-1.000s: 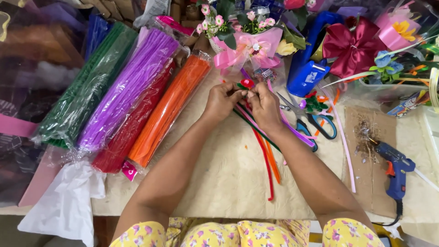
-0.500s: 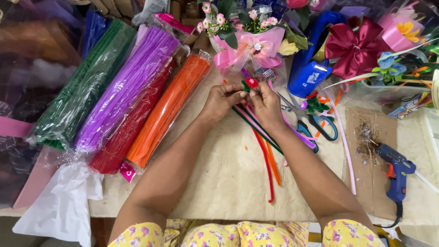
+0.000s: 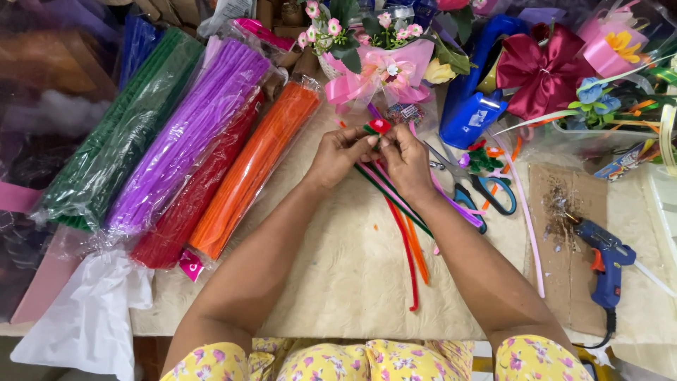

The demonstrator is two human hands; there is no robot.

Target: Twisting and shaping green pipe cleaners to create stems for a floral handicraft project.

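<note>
A small red pipe-cleaner flower (image 3: 379, 126) sits pinched between the fingertips of the left hand (image 3: 337, 152) and right hand (image 3: 407, 159), above loose pipe cleaners (image 3: 407, 238) on the cream table (image 3: 338, 282). Twisting it well likely needs one hand steadying the stem while the other winds tightly, clear of the scissors (image 3: 479, 190).

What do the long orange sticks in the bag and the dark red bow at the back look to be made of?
Orange sticks: likely fuzzy chenille pipe cleaners, matte and bristly, packed in a glossy clear plastic sleeve. Dark red bow: apparently satin ribbon, with smooth folded loops catching a soft sheen.
</note>
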